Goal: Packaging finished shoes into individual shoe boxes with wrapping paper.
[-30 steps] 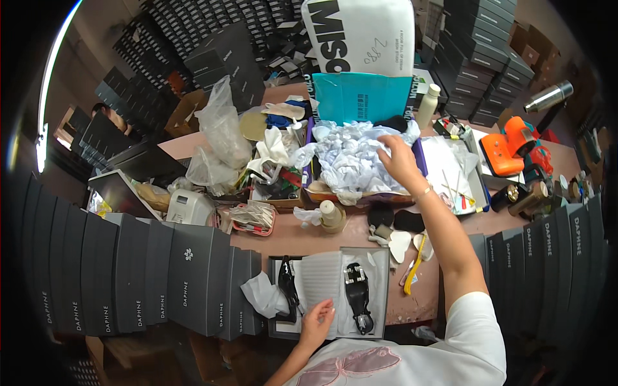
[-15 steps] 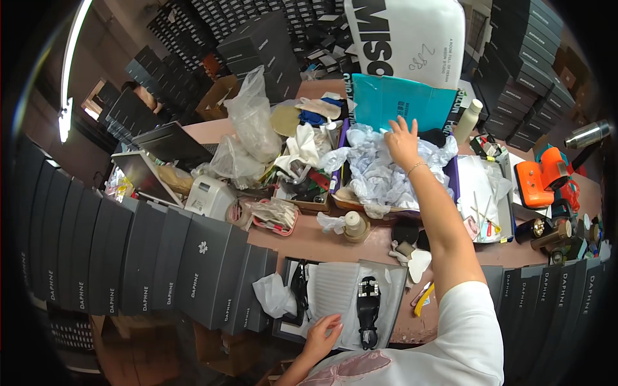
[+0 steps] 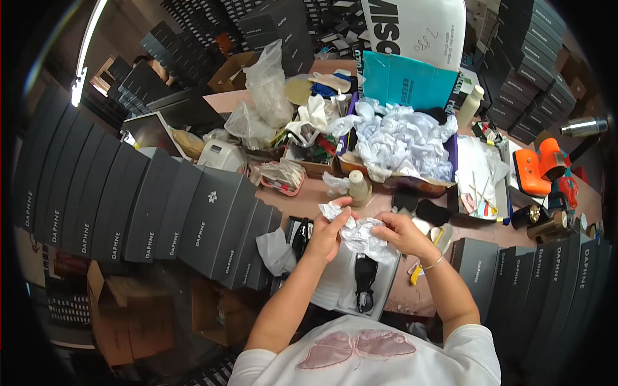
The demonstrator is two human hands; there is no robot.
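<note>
A crumpled sheet of white tissue paper point(image 3: 356, 233) is pinched between both hands, so neither is open: the left hand point(image 3: 327, 229) is closed on its left edge with the thumb up top, and the right hand point(image 3: 400, 233) is curled round the right side with the fingertips dug into the folds. Seen from the left hand the wad sits at about 3 o'clock; from the right hand it's at 9, touching both.

For scrunching paper like this, it's probably best kept loose and worked with the fingertips only, since thin tissue gets torn if it's squeezed hard or pulled apart sideways.

Directly under the hands, at 6 o'clock, a black shoe point(image 3: 365, 283) is lying on white wrapping in an open box. Further out at 12 o'clock, a big heap of the same white tissue point(image 3: 402, 143) is piled in a purple-edged box, well apart from the hands. Stacked dark grey shoe boxes point(image 3: 161, 206) are lined up at 9 o'clock.
</note>
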